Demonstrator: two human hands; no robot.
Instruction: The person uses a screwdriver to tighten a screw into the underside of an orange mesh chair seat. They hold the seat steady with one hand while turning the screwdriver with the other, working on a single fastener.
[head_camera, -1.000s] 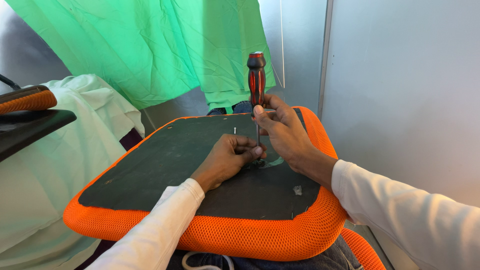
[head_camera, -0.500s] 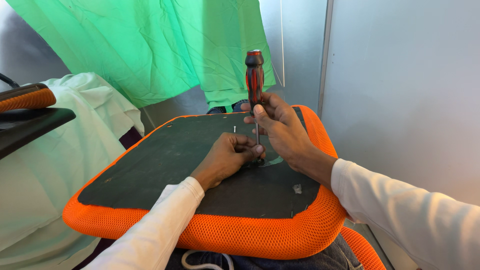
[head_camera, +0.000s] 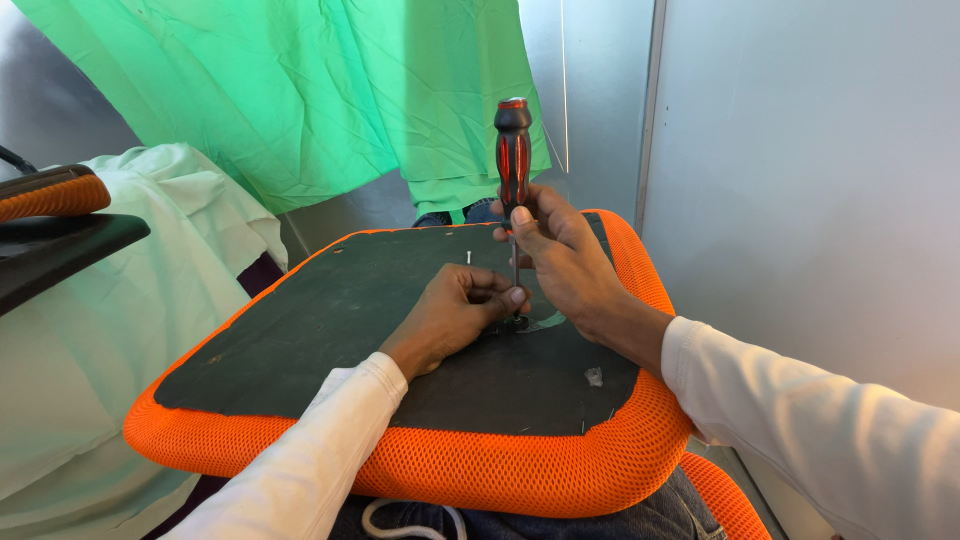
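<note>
Right grip clasps upright screwdriver mid-panel.

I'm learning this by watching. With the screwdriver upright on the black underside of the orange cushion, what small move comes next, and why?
Probably turn the screwdriver: the right hand grips it upright, and the left hand pinches at its tip on the black panel, steadying it.

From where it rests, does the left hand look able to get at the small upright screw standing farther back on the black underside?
Probably yes. The left hand rests by the screwdriver tip, and the small upright screw stands just beyond its fingers, with only bare black underside between them.
</note>
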